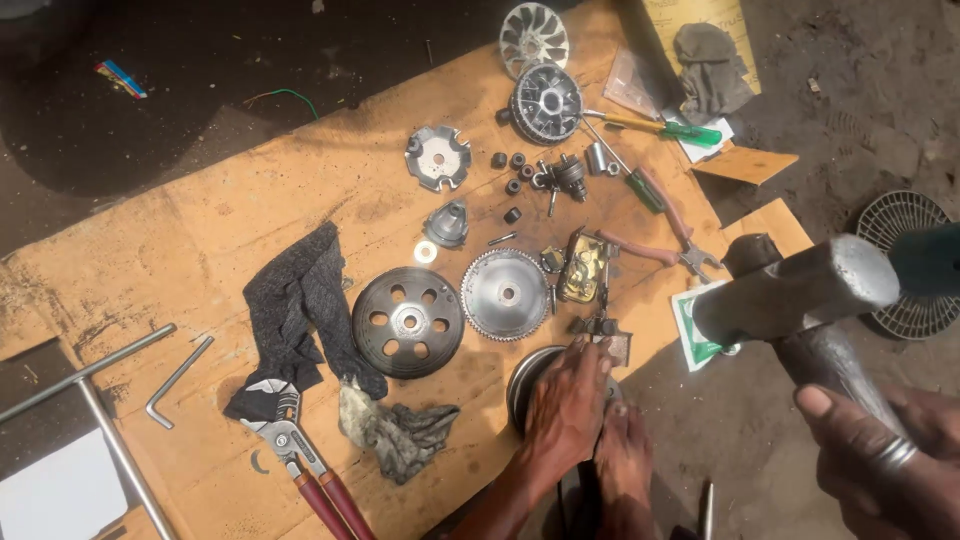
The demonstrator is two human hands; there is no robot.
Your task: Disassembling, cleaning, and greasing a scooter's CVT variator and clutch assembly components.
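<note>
While pinned flat by the left hand (pixel 565 410), fingers spread, round dark metal drum (pixel 528 385); right hand (pixel 880 465), fist closed round heavy grey steel hammer (pixel 800 295), raised clear, ready.

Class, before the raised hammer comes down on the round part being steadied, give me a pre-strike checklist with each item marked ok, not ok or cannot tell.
1. Right hand grips the hammer handle firmly: ok, fingers wrapped round it.
2. Hammer head raised clear of the work: ok.
3. Left hand steadies the round metal part: ok, pressed on top.
4. Left fingers out of the strike zone: not ok, they cover the part.
5. Foot away from the part: not ok, right beside it.
6. Strike point visible: cannot tell, hidden under the hand.
</note>
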